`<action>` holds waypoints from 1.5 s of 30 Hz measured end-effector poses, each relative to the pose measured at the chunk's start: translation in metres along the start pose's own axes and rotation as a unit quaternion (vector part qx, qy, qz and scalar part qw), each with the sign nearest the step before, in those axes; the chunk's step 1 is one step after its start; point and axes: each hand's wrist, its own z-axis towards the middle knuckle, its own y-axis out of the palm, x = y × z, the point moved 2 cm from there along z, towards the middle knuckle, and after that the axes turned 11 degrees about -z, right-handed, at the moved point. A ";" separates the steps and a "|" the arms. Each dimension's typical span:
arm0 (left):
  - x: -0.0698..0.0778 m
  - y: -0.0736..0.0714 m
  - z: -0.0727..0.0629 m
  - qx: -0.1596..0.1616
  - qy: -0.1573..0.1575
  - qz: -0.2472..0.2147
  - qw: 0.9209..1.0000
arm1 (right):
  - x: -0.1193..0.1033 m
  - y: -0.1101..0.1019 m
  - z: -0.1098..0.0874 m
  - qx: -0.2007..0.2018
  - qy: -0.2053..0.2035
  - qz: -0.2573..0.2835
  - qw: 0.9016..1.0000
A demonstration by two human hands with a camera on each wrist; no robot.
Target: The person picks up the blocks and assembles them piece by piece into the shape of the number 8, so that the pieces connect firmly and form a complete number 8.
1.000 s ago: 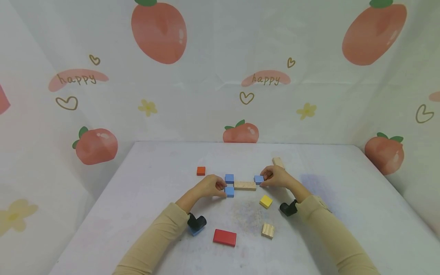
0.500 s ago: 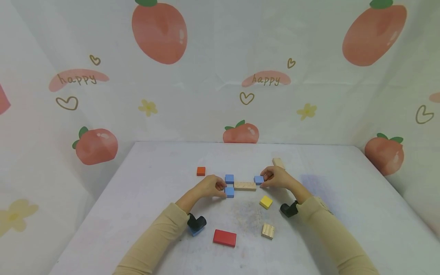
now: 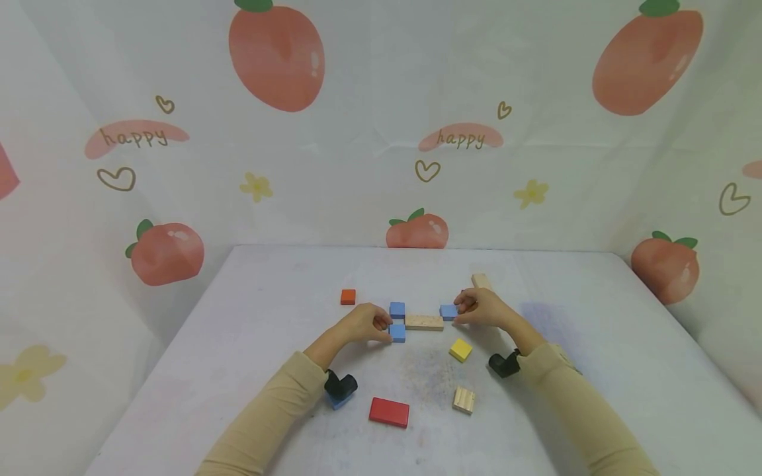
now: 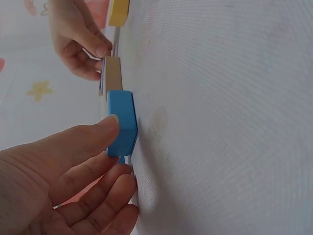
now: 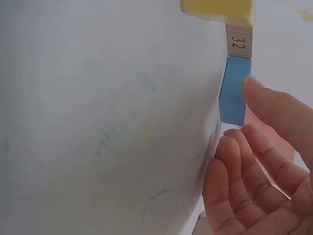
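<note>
My left hand (image 3: 363,322) pinches a small blue block (image 3: 397,333) by its left side, thumb tip against it in the left wrist view. Right behind it lies a second blue block (image 3: 397,310). A long natural-wood block (image 3: 424,322) stretches rightward from these two. Off its right end sits a third blue block (image 3: 448,312), which shows nearly end to end with the wood block (image 5: 239,40), marked 32, in the right wrist view. My right hand (image 3: 483,308) is at that blue block's right side, its thumb tip overlapping the edge and its other fingers spread loosely below.
An orange-red block (image 3: 348,297) lies at the back left, another wood block (image 3: 481,281) behind my right hand. Nearer are a yellow block (image 3: 461,350), a ridged wood block (image 3: 464,400) and a red block (image 3: 389,412). A blue piece (image 3: 340,400) shows under the left wrist camera (image 3: 341,385).
My right hand has shifted slightly to the right, its fingers easing off the third blue block. My left hand and the blocks have stayed where they were.
</note>
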 end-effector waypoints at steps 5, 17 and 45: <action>-0.001 0.001 0.000 0.003 0.000 0.002 1.000 | 0.003 -0.001 -0.004 0.004 -0.004 0.005 1.000; 0.000 0.000 0.001 0.000 -0.016 -0.003 1.000 | 0.001 -0.009 -0.018 -0.005 -0.031 -0.023 0.999; 0.001 -0.002 0.000 -0.009 0.014 0.006 1.000 | -0.004 0.007 -0.044 -0.095 -0.072 -0.021 0.993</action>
